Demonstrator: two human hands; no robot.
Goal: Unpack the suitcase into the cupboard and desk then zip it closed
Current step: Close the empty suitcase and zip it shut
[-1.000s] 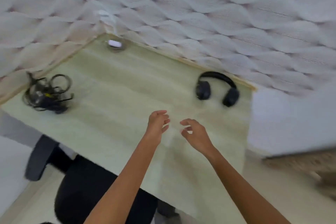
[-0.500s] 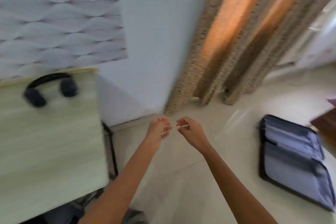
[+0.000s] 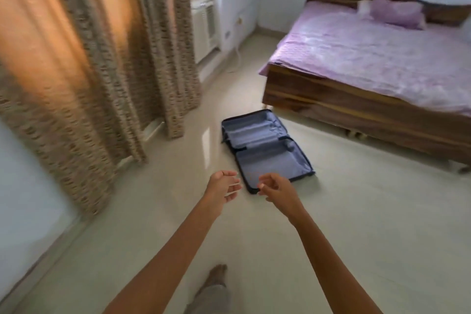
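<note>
Pale glossy floor (image 3: 356,224) fills the room, with patterned curtains (image 3: 84,79) at ten o'clock and a wooden bed (image 3: 377,66) at two o'clock. At twelve o'clock, just beyond both hands, the suitcase (image 3: 265,153) lies flat and unzipped (dark shell, both halves lined in blue-grey fabric). The left hand (image 3: 221,189) has loosely straight fingers, the right hand (image 3: 278,190) loosely curled ones, neither gripping anything.

Patterned curtains (image 3: 96,71) hang left; purple-sheeted wooden bed (image 3: 377,64) right.
</note>
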